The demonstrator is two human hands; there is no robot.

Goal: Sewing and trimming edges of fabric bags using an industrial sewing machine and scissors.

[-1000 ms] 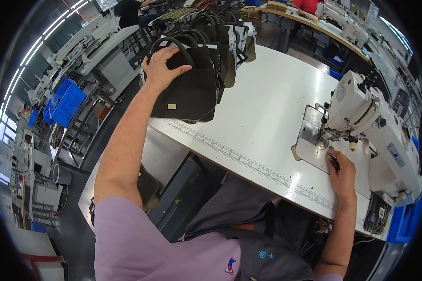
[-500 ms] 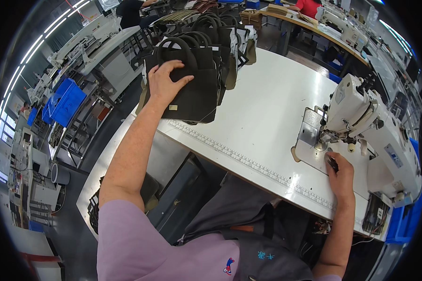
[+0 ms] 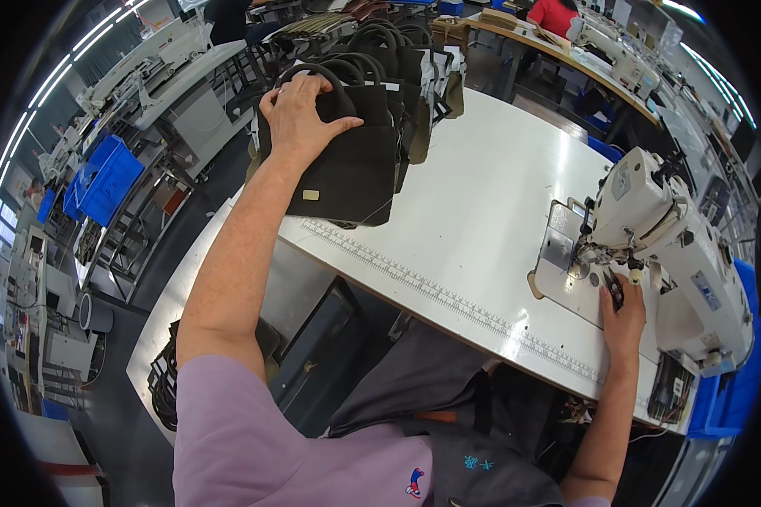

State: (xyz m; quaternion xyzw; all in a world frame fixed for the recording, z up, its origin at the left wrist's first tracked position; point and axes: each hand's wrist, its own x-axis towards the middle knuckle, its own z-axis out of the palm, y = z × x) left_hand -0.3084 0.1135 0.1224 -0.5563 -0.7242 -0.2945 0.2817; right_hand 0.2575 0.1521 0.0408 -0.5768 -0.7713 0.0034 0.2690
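Note:
My left hand (image 3: 300, 122) rests on the front of a dark handbag (image 3: 347, 177) in a stack at the table's left. Its fingers reach over the base of the bag's rounded handle (image 3: 340, 95), thumb spread out to the right across the front. A small metallic label (image 3: 310, 195) sits low on that bag. My right hand (image 3: 624, 317) is closed around small dark thread snips (image 3: 615, 291), which are partly hidden by the fingers. It lies beside the metal needle plate of the white sewing machine (image 3: 638, 198).
A printed ruler strip (image 3: 431, 291) runs along the front edge of the white table (image 3: 482, 186). More dark bags (image 3: 410, 76) stand behind the stack. Blue bins (image 3: 106, 177) are at the left; another blue bin (image 3: 723, 406) is below the machine. Co-workers sit in the background.
My left hand has moved up the bag toward the handle. My right hand has shifted slightly right with the snips, closer to the machine head. The view has tilted a little.

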